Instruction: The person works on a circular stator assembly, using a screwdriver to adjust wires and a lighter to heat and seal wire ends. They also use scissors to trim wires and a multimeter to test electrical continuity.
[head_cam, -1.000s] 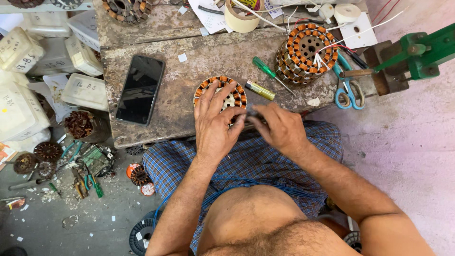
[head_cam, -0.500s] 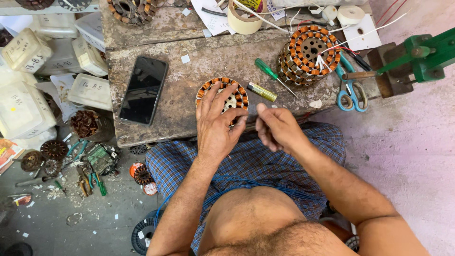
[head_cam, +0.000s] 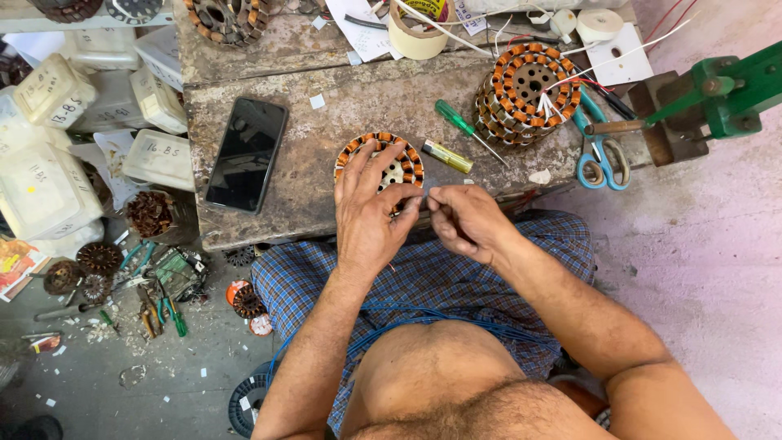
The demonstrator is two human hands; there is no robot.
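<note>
A round stator (head_cam: 405, 167) with orange and dark copper coils lies on the worn wooden bench (head_cam: 326, 106), close to its near edge. My left hand (head_cam: 371, 220) lies over the stator with fingers spread across the coils. Its thumb and forefinger curl towards my right hand. My right hand (head_cam: 471, 222) is just right of the stator, fingertips pinched on a small thin piece at the stator's near rim. The two hands' fingertips almost touch. What the piece is I cannot make out.
On the bench are a stack of wound stators (head_cam: 525, 90) with loose wires, a green screwdriver (head_cam: 460, 122), a small yellow-green tool (head_cam: 446, 156), blue scissors (head_cam: 603, 159), a black phone (head_cam: 247, 153) and a tape roll (head_cam: 415, 33). A green machine (head_cam: 725, 90) stands right. Plastic boxes (head_cam: 49, 98) and floor tools (head_cam: 155, 301) lie left.
Both hands stay at the stator's near rim. My right hand has shifted slightly to the right, and its fingertips still pinch beside the left thumb.
</note>
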